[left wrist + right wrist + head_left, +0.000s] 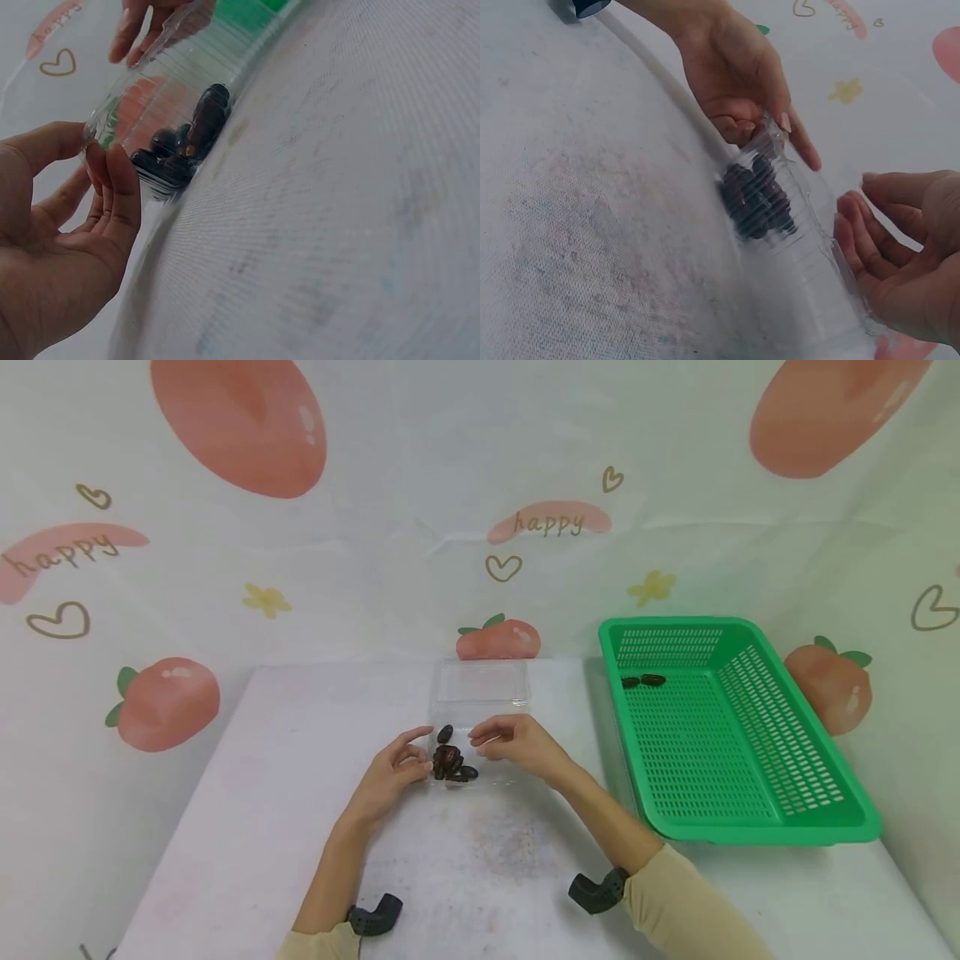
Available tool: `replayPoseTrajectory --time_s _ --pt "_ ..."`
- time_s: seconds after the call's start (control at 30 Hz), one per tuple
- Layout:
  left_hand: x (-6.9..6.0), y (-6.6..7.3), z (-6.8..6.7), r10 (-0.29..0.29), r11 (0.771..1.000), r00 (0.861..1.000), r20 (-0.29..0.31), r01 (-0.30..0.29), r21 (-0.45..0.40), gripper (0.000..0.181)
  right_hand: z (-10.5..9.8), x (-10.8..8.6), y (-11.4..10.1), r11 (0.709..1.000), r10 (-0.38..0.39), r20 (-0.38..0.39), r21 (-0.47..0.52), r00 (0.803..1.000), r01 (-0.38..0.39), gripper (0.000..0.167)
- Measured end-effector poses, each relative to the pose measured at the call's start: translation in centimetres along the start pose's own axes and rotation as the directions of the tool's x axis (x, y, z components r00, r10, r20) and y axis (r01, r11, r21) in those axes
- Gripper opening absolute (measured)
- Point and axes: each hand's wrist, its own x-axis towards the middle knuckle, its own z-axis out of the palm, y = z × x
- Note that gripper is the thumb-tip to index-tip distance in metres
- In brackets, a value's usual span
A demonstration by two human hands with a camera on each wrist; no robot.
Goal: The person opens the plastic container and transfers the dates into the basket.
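The white tabletop (285,735) meets a white printed cloth backdrop (390,593) at its back edge; we note wide tabletop left of the arms and in front of the open, hinged clear plastic box (498,777). The box sits near the back edge, lid (480,683) tipped away, the glossy dark oval pieces (448,758) heaped toward its left side. Its near rim is hard for us to trace, and overlap prevents a count. The left hand (388,777) pinches the box's left rim; the right hand (521,747) is loosely bent over the right side, gripping nothing we can see, rim contact uncertain. A green slotted plastic basket (705,760) bounds room on the right; its wall partly hides one of two dark pieces (653,680) inside. Beige sleeves (697,902) are cut off below.
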Motion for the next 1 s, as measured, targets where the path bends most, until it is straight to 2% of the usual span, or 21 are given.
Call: replayPoseTrajectory --time_s 0.27,0.53,0.67,0.83,1.0 --pt "-0.1 0.0 -0.1 0.003 1.000 1.000 0.018 -0.003 -0.015 0.060 0.7 1.0 0.3 0.993 0.054 0.111 -0.109 0.992 -0.041 0.026" --pt "0.0 0.0 -0.1 0.010 1.000 1.000 0.021 -0.009 -0.014 0.060 1.5 1.6 0.2 0.973 0.083 0.067 -0.219 0.994 -0.067 0.021" --pt "0.0 0.1 -0.1 0.007 1.000 1.000 0.020 -0.007 -0.013 0.060 1.8 2.1 0.4 0.947 0.124 0.042 -0.303 0.991 -0.106 0.021" --pt "-0.1 -0.1 -0.1 0.012 1.000 1.000 0.028 -0.012 -0.013 0.060 2.2 2.4 0.5 0.932 0.197 0.061 -0.322 0.978 -0.168 0.026" --pt "0.0 -0.2 -0.2 0.013 1.000 0.999 0.035 -0.012 -0.018 0.060 2.2 2.6 0.4 0.924 0.229 0.096 -0.333 0.969 -0.185 0.026"
